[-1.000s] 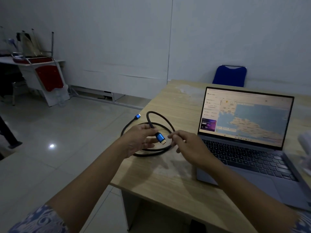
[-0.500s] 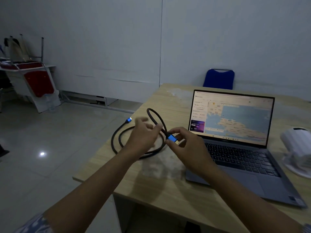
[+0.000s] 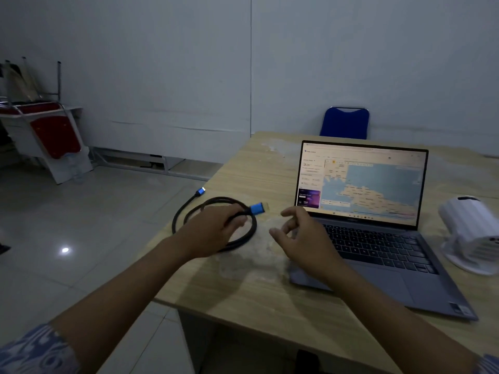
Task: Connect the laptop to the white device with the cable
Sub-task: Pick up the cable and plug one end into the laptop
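Observation:
A coiled black cable point(image 3: 189, 214) with blue plugs lies on the wooden table point(image 3: 256, 292), left of the open grey laptop point(image 3: 378, 238). My left hand point(image 3: 213, 230) grips the cable just behind one blue plug point(image 3: 257, 208), which points right toward the laptop. The other blue plug point(image 3: 200, 191) sticks out past the table's left edge. My right hand point(image 3: 302, 236) hovers beside the laptop's left side, fingers apart and holding nothing. The white device point(image 3: 472, 233) stands to the right of the laptop.
A blue chair point(image 3: 345, 122) stands behind the table against the wall. Far left, a white table point(image 3: 48, 147) carries stacked red chairs point(image 3: 54, 130). The tiled floor point(image 3: 81, 238) drops away left of the table edge.
My right hand let go of the blue plug and moved right with fingers spread. My left hand now holds the cable behind that plug, lower and pointing at the laptop.

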Available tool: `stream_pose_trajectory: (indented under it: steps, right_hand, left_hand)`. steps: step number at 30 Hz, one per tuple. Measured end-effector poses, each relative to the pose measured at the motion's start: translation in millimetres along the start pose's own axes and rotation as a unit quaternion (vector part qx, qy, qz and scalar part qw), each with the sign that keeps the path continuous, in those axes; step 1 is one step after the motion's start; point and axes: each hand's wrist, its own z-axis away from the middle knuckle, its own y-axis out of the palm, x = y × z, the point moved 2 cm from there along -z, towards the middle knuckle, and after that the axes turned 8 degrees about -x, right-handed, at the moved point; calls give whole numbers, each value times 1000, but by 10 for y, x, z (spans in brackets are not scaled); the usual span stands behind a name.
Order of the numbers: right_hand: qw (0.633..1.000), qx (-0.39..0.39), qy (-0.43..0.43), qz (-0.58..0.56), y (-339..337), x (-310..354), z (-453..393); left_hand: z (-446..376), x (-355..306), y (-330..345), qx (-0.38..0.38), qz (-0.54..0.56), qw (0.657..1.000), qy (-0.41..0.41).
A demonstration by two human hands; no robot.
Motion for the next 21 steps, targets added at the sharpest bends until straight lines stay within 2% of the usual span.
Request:
stream_pose_trajectory:
  steps: [2,6,8,12,17,21]
  right_hand:
    - [996,33,14,80,78,-57,66]
    - [964,179,-106,165,552,58,344]
    - [943,212,-159,203,847,133,405]
    - [907,241,-211,273,1233,165,338]
    - [904,251,-214,274,1320,76,171]
    - [887,231,-217,336,1138,-74,-39]
  left_hand:
    - [11,114,28,-16,29,998,-44]
    - [-23,238,117,-46,44,995,-71]
    - [-52,255,163,-49,51,995,-74]
    - [-73,274,212,-51,78,993,-67]
    - [-104,353,206,-70,76,993,-59]
    - [-142,397,230,-101,97,988,-66]
